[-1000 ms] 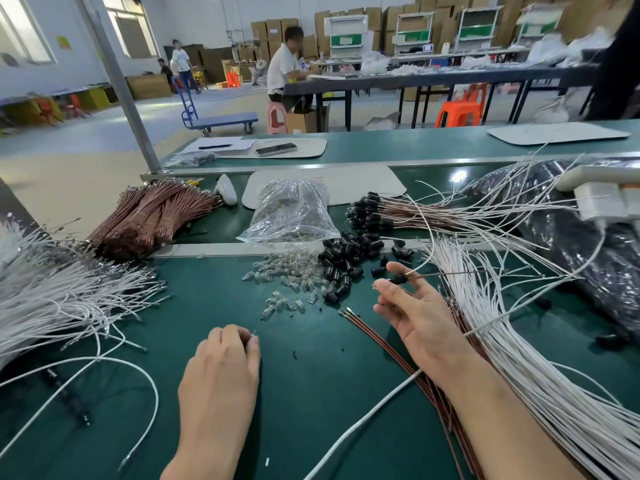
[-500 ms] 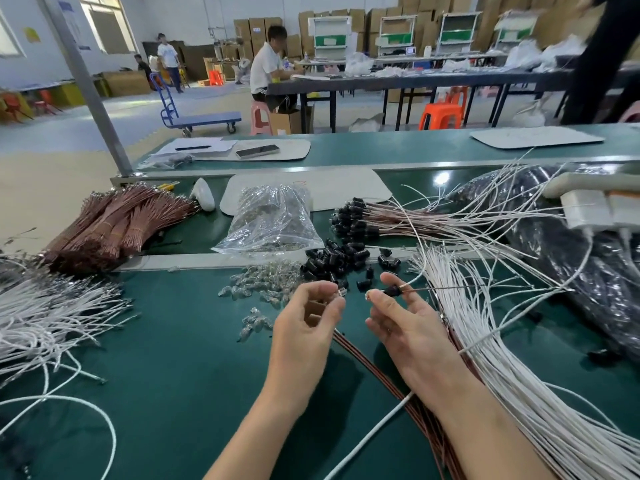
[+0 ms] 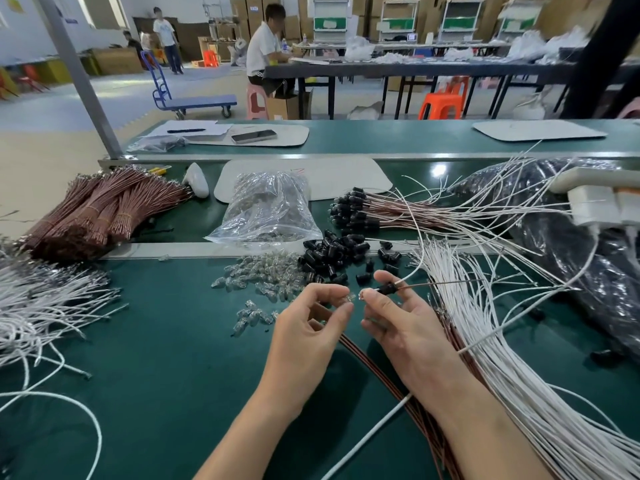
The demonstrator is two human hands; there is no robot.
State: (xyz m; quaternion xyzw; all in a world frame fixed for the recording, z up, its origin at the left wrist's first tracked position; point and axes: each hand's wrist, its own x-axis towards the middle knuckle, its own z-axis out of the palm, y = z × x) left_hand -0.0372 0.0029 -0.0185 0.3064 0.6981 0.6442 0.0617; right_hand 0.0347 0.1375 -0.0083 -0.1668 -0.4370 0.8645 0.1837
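Black socket (image 3: 388,289) and clear bulb (image 3: 350,298) meet over the middle of the green table (image 3: 156,341), which spans the whole view.

- At 3 to 5 o'clock a fan of white wires (image 3: 502,358) runs off toward the lower right corner.
- At 9 o'clock lies a second tangle of white leads (image 3: 41,306).
- At 10 o'clock lie tied brown wire bundles (image 3: 104,209).
- At 12 o'clock sits a clear plastic bag (image 3: 266,209).
- Just below the bag a heap of black caps (image 3: 332,251) touches a scatter of loose bulbs (image 3: 263,271).
- The left hand (image 3: 304,327) pinches the clear bulb between thumb and forefinger.
- The right hand (image 3: 405,323) pinches the black socket, whose white and brown leads trail toward 3 o'clock.
- The hands are close together, and the bulb is just beside the socket's open end. Whether the two touch I cannot tell.
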